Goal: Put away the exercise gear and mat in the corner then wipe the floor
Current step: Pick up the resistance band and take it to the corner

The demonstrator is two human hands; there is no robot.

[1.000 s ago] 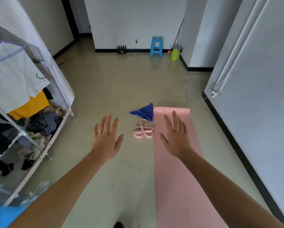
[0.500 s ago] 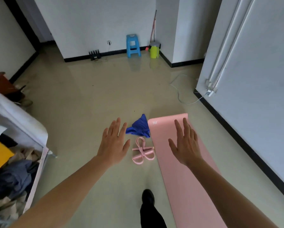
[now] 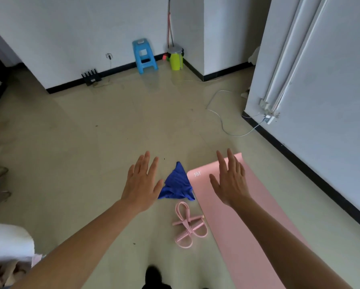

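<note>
A pink exercise mat lies unrolled on the floor at the right, running toward me. Beside its left edge lies a pink resistance band with looped handles. A crumpled blue cloth sits just beyond the band, touching the mat's far corner. My left hand hovers flat, fingers apart, left of the cloth and holds nothing. My right hand is spread above the mat's far end, also holding nothing.
A blue stool and a green bucket with a mop handle stand in the far corner. A white cable trails over the floor near the right wall. Clothes and a white cover sit at my lower left.
I have walked forward and turned right: the band, cloth and mat are nearer, the clothes rack has slid off to the left. Both hands stay spread and hold nothing.
</note>
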